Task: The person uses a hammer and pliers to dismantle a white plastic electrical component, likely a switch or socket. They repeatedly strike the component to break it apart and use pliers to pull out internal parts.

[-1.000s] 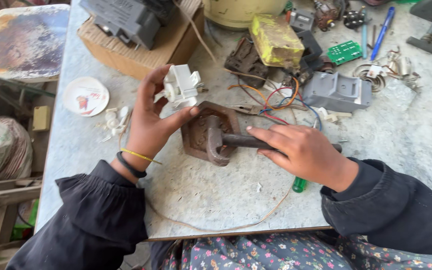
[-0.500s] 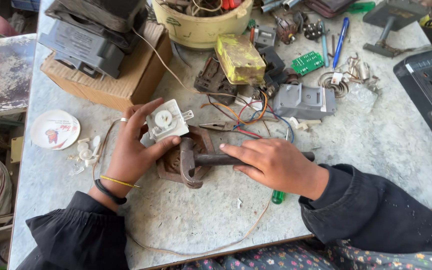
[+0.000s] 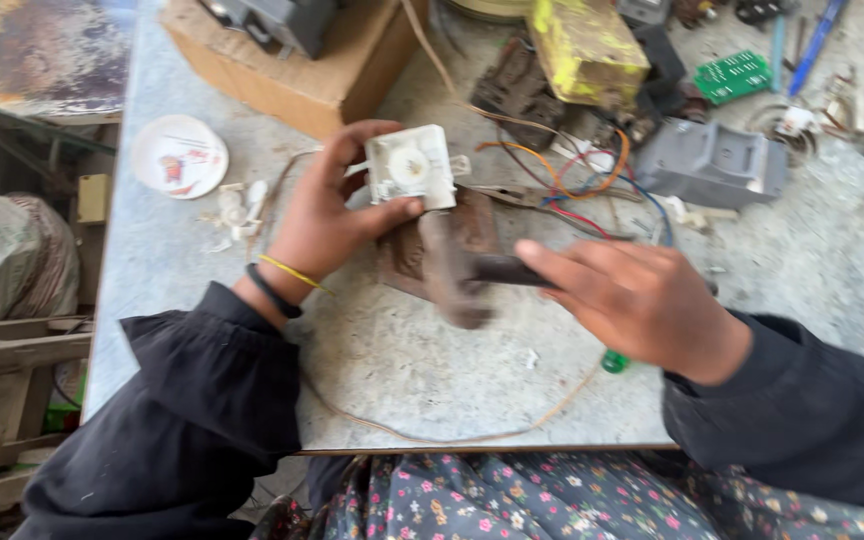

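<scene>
Left hand (image 3: 327, 215) pinches white plastic switch part (image 3: 410, 167), steadying it on brown block (image 3: 422, 250) as anvil. Right hand (image 3: 637, 300), fingers wrapped around handle, holds hammer (image 3: 457, 270) head low beside part on worktable (image 3: 432, 370).

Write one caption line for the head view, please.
Left hand holds a white plastic part; right hand grips a hammer over it.

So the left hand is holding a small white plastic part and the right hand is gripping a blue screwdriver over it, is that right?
Not quite. In the head view the right hand grips a dark hammer, not a blue screwdriver. The left hand does hold the small white plastic part.
</scene>
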